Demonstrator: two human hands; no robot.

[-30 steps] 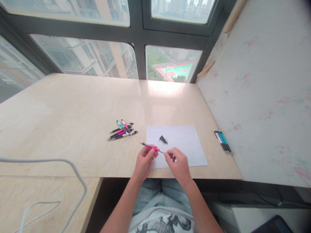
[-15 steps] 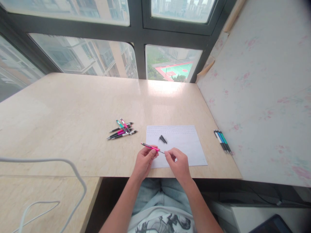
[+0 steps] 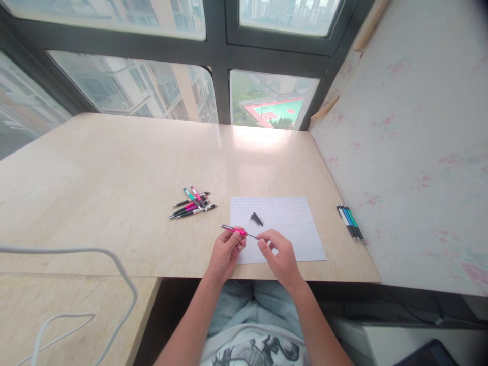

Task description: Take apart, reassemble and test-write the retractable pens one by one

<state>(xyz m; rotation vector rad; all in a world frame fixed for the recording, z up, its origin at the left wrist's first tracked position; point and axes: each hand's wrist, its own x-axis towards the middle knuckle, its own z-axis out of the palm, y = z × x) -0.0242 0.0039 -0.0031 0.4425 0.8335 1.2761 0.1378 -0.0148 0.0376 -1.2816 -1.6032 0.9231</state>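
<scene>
My left hand (image 3: 227,252) is closed around a pink pen barrel (image 3: 238,231), its far end pointing left. A thin dark refill (image 3: 252,236) sticks out of the barrel's right end. At the refill's tip, my right hand (image 3: 279,254) pinches it between thumb and forefinger. Both hands are over the near left part of a sheet of paper (image 3: 293,229) with lines of writing along its top. Just beyond the fingers, small black pen parts (image 3: 256,219) lie on the paper.
A pile of several pens (image 3: 192,206) lies left of the paper. Several more pens (image 3: 350,223) lie in a row by the papered wall (image 3: 412,152). A white cable (image 3: 114,262) loops at the lower left. Windows (image 3: 272,99) stand behind the table (image 3: 125,168).
The pink barrel has shifted slightly left, away from my right fingers. More of the refill now shows between my hands.
</scene>
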